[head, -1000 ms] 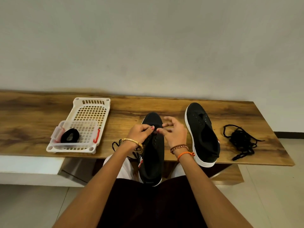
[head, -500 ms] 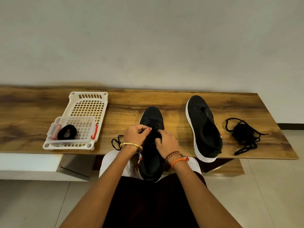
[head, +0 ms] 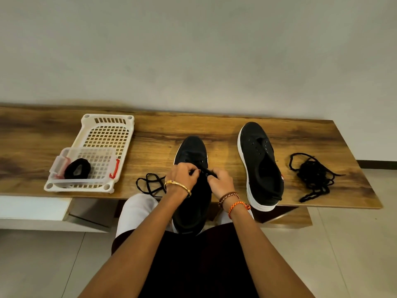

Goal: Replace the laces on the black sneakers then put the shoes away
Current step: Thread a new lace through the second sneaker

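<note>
I see both hands on the near sneaker point(head: 191, 151), which I take as landmark: toe on the wooden bench point(head: 214, 130), heel hanging off the front edge over the lap. L hand point(head: 182, 176), gold bangle point(head: 178, 186) on the wrist, has fingers curled and pinches a black lace point(head: 207, 170) at the eyelet row. R hand point(head: 220, 181), w/ brown and orange braided bands point(head: 233, 201) on the wrist, is also curled, fingertips pinching the same lace from the other side. Hands nearly touch over the tongue. I can't tell which eyelet the lace goes thru, too dark.

Loose lace tail point(head: 149, 184) loops on the bench just left of this sneaker, by the L wrist. Second sneaker point(head: 260, 166) lies to the right of it, apart, toe to the wall, white sole showing, eyelets bare, no lace in it. Further right of that, a tangled pile of black lace point(head: 311, 175) on the bench, well apart from the near sneaker.

Far left of the near sneaker: white plastic basket point(head: 107, 134), w/ a clear lidded box point(head: 86, 166) on its near end; a black coiled bundle point(head: 77, 171) sits inside the box, prob a lace but I can't tell for sure
</note>
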